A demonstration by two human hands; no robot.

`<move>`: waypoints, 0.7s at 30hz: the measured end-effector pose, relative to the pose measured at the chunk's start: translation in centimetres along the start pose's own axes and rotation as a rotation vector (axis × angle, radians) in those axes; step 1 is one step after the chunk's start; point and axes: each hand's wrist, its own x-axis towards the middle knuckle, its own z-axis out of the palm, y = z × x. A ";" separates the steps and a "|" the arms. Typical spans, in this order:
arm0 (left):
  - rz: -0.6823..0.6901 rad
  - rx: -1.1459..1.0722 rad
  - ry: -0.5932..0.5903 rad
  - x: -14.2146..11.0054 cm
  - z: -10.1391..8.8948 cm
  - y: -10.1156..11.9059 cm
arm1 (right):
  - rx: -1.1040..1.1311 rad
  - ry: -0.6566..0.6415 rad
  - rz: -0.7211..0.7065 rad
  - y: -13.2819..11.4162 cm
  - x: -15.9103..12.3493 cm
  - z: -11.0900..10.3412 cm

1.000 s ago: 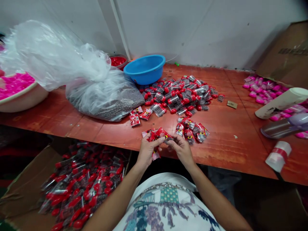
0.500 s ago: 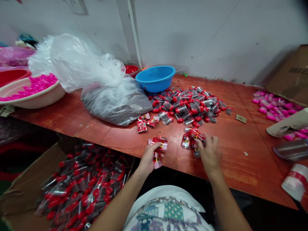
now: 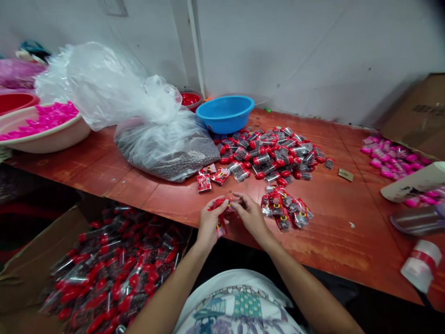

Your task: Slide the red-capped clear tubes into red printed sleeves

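Over the table's front edge, my left hand (image 3: 207, 225) is closed around red printed cards (image 3: 221, 227) with pink parts. My right hand (image 3: 253, 219) meets it from the right, its thumb and fingers pinched at the end of the top card; its fingertips partly cover what lies between them. Just right of my hands is a small pile of clear packs with red printed cards (image 3: 284, 211). Beyond my left hand lie small stacks of red cards (image 3: 204, 183). Farther back spreads a heap of clear tubes with red caps and dark contents (image 3: 273, 155).
A clear plastic bag of dark beads (image 3: 174, 153) and a blue basin (image 3: 225, 116) stand behind. At lower left, a cardboard box (image 3: 31, 285) holds many red-capped tubes. A pale basin (image 3: 59, 137) of pink pieces is far left; pink items (image 3: 396, 155) and a roll (image 3: 419, 264) lie right.
My right hand has moved left from the pile of carded packs to the cards in my left hand. The pile now shows uncovered. My left hand has shifted slightly left.
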 end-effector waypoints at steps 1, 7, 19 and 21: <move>0.011 -0.023 0.012 0.2 0.0 0.1 | -0.020 -0.011 -0.010 0.1 0.5 -0.1; -0.016 -0.129 0.067 1.2 -0.1 0.7 | -0.557 0.026 -0.129 0.6 6.5 -1.8; -0.117 -0.171 -0.010 0.7 -0.5 1.5 | -0.844 -0.044 -0.221 1.2 2.5 -2.0; -0.125 -0.169 -0.011 0.6 -0.3 1.4 | -0.590 0.012 -0.157 1.0 0.9 -2.8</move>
